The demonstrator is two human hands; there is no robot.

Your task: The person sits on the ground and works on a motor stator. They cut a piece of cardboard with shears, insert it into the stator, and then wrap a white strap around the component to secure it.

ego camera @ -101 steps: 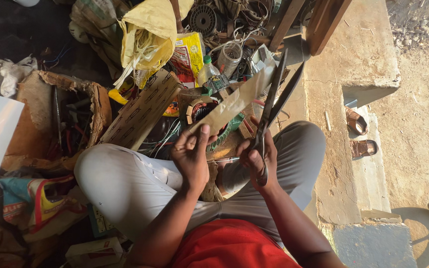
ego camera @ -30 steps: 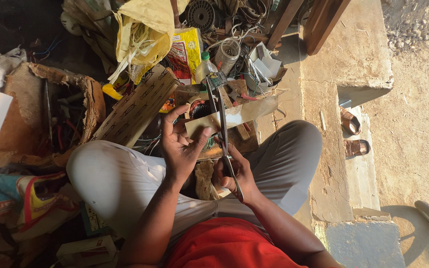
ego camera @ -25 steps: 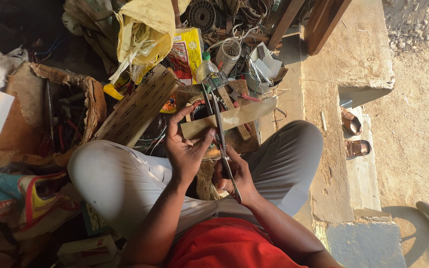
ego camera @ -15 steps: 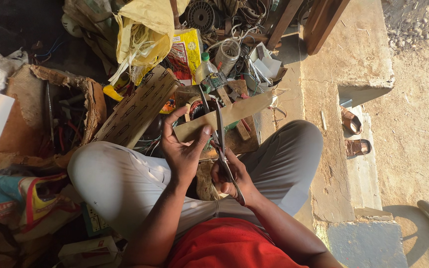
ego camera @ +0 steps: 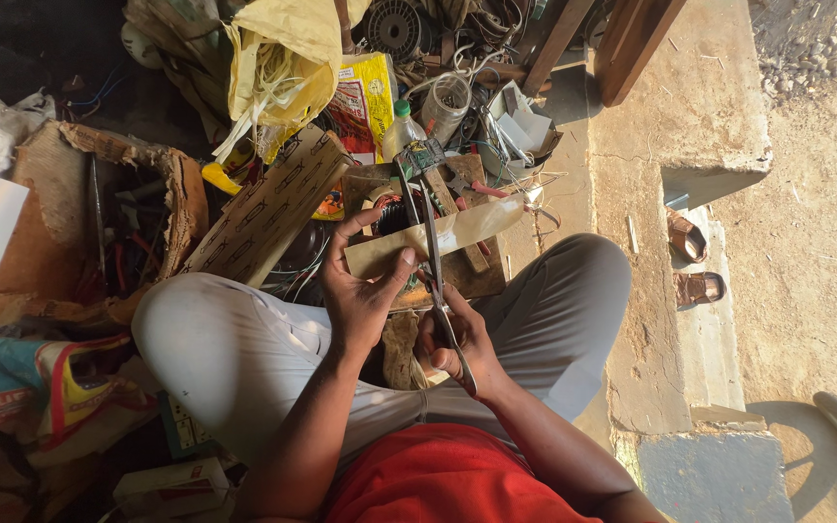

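I sit cross-legged in grey trousers and a red shirt. My left hand (ego camera: 365, 291) pinches the near end of a long tan strip of stiff paper (ego camera: 467, 230), which runs off to the right. My right hand (ego camera: 452, 344) grips the handles of long dark scissors (ego camera: 428, 247). Their blades point away from me and cross the strip close to my left fingers. Under the strip lies a wooden board (ego camera: 457, 276) with a dark wound coil (ego camera: 394, 213) on it.
A torn cardboard box of tools (ego camera: 118, 232) stands at the left, next to a patterned cardboard sheet (ego camera: 268, 208). Yellow bags (ego camera: 293, 58), a plastic bottle (ego camera: 401, 131), wires and wooden posts (ego camera: 632, 44) crowd the back. A concrete step with sandals (ego camera: 695, 261) lies to the right.
The strip has swung from tilted up to nearly level across my lap. The scissors came in from the right and now cross the strip close to my left fingers.
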